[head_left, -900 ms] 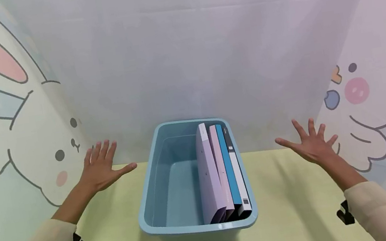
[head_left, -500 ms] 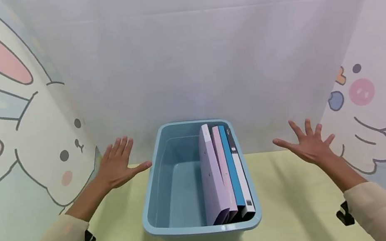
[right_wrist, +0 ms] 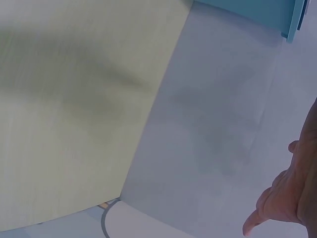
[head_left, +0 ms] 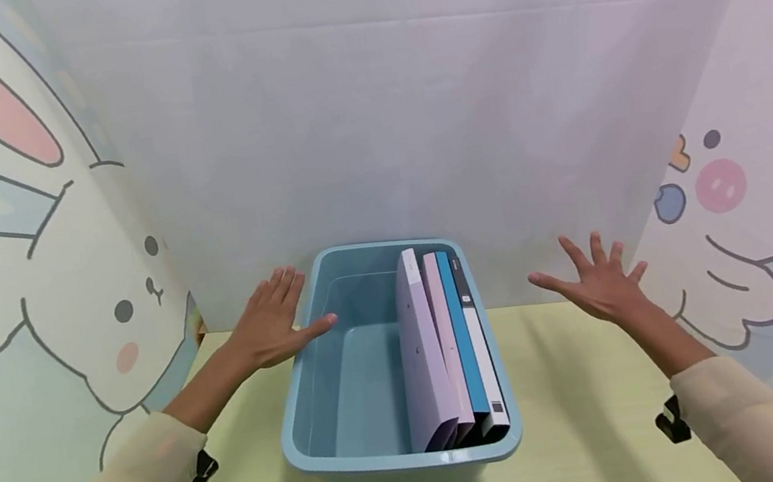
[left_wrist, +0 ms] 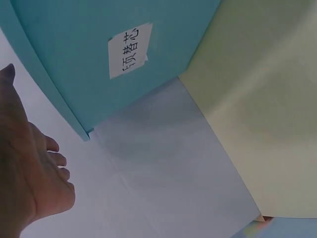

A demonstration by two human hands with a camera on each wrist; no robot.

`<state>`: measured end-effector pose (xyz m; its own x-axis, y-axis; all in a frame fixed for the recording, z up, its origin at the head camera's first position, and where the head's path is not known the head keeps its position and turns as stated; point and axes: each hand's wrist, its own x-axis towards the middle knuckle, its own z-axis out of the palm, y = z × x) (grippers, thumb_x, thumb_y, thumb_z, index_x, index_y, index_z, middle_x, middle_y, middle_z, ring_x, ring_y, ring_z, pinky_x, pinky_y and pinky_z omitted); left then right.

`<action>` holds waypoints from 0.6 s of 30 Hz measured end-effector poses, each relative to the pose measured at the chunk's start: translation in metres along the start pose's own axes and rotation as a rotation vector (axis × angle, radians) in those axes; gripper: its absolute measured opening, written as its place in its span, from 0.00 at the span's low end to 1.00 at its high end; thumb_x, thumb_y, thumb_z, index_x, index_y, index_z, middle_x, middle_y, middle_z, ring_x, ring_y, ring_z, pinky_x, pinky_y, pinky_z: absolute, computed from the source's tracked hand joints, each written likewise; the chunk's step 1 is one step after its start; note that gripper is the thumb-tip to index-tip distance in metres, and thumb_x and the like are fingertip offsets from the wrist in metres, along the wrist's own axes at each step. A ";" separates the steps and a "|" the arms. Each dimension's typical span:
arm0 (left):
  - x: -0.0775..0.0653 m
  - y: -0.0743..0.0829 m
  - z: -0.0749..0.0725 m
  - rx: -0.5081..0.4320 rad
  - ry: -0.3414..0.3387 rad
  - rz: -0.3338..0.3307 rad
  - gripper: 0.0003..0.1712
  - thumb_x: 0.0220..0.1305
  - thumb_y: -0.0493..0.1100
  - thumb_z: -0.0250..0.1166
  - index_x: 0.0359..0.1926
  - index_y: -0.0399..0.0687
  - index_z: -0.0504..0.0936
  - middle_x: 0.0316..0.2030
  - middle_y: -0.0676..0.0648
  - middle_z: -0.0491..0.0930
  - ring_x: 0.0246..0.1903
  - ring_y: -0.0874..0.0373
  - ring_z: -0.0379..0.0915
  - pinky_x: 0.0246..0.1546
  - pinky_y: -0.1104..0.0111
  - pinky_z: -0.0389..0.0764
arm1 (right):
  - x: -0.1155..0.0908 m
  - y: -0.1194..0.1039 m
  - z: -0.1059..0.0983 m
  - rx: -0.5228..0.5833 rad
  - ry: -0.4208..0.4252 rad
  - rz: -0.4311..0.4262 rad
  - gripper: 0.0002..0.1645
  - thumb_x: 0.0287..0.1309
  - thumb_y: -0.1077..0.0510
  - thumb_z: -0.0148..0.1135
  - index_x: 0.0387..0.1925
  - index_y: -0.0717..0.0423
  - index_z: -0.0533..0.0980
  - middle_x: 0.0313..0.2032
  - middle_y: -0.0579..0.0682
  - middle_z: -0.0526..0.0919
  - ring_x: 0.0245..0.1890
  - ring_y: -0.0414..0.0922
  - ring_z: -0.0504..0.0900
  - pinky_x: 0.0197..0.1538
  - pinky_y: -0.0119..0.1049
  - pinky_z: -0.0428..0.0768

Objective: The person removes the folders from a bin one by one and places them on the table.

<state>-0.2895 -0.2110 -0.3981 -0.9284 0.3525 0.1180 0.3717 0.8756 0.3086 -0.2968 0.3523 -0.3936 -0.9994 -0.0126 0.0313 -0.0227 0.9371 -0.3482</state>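
A blue plastic tub (head_left: pixel 363 379) stands on the table in the middle of the head view. Upright along its right side are several file folders: a lilac folder (head_left: pixel 424 370), a pink folder (head_left: pixel 450 349), a blue folder (head_left: pixel 461 330) and a black-and-white folder (head_left: pixel 480 344). My left hand (head_left: pixel 272 322) is spread above the tub's left rim, its thumb over the opening, holding nothing. To the right of the tub, apart from it, hovers my right hand (head_left: pixel 598 283), fingers spread and holding nothing. In the left wrist view a white label (left_wrist: pixel 130 50) shows on the tub's side.
The pale yellow-green table (head_left: pixel 566 415) lies under the tub. A plain light wall (head_left: pixel 368 126) rises behind it. Side panels carry a cartoon rabbit (head_left: pixel 89 280) at left and a cartoon chick (head_left: pixel 756 132) at right.
My left hand has moved right, from beside the tub to over its left rim. My right hand has shifted slightly left, toward the tub. The folders keep their places in the tub.
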 end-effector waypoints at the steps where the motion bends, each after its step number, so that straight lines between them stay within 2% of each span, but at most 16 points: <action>1: 0.001 0.003 0.001 -0.011 -0.002 0.004 0.66 0.77 0.77 0.56 0.91 0.33 0.46 0.92 0.30 0.42 0.92 0.30 0.34 0.91 0.34 0.37 | 0.001 -0.002 0.000 0.002 0.001 -0.003 0.70 0.71 0.13 0.50 0.94 0.46 0.37 0.87 0.78 0.24 0.83 0.90 0.24 0.69 0.98 0.26; 6: 0.006 0.017 0.009 -0.062 -0.021 0.027 0.63 0.79 0.73 0.55 0.91 0.32 0.46 0.91 0.30 0.43 0.92 0.30 0.36 0.91 0.34 0.39 | 0.005 -0.012 0.003 0.003 0.002 -0.018 0.70 0.71 0.14 0.50 0.94 0.46 0.38 0.88 0.77 0.25 0.84 0.89 0.24 0.70 0.97 0.26; 12: 0.009 0.026 0.016 -0.053 -0.040 0.050 0.59 0.82 0.68 0.56 0.90 0.29 0.47 0.91 0.30 0.43 0.92 0.31 0.36 0.91 0.35 0.39 | 0.009 -0.026 0.008 0.011 0.003 -0.040 0.70 0.70 0.13 0.50 0.94 0.45 0.39 0.89 0.75 0.26 0.85 0.87 0.24 0.71 0.97 0.25; 18: 0.012 0.032 0.020 -0.083 -0.076 0.061 0.49 0.90 0.58 0.50 0.88 0.24 0.47 0.90 0.26 0.41 0.91 0.28 0.35 0.91 0.35 0.39 | 0.011 -0.043 0.011 0.028 -0.008 -0.055 0.70 0.69 0.13 0.52 0.94 0.43 0.40 0.89 0.74 0.27 0.86 0.86 0.28 0.74 0.95 0.29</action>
<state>-0.2887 -0.1720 -0.4053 -0.8998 0.4309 0.0684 0.4228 0.8225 0.3804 -0.3068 0.3077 -0.3886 -0.9968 -0.0667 0.0431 -0.0780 0.9250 -0.3719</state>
